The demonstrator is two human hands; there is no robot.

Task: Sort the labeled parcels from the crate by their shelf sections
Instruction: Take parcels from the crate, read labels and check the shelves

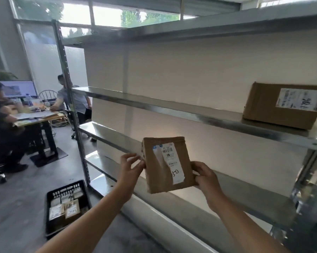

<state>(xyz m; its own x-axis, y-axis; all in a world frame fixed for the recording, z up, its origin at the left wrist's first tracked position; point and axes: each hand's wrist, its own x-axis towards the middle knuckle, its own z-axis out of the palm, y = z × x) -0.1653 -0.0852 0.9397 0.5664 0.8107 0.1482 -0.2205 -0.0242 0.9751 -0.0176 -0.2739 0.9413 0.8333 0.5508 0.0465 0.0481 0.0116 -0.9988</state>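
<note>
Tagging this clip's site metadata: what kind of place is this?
Probably an office doubling as a small parcel sorting room. Bare metal shelving holds one labeled cardboard box, a black crate of parcels sits on the floor, and people work at a desk with a monitor.

Daylit windows (106,13), grey floor (17,207)

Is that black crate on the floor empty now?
No, the black crate on the floor holds several labeled parcels.
</note>
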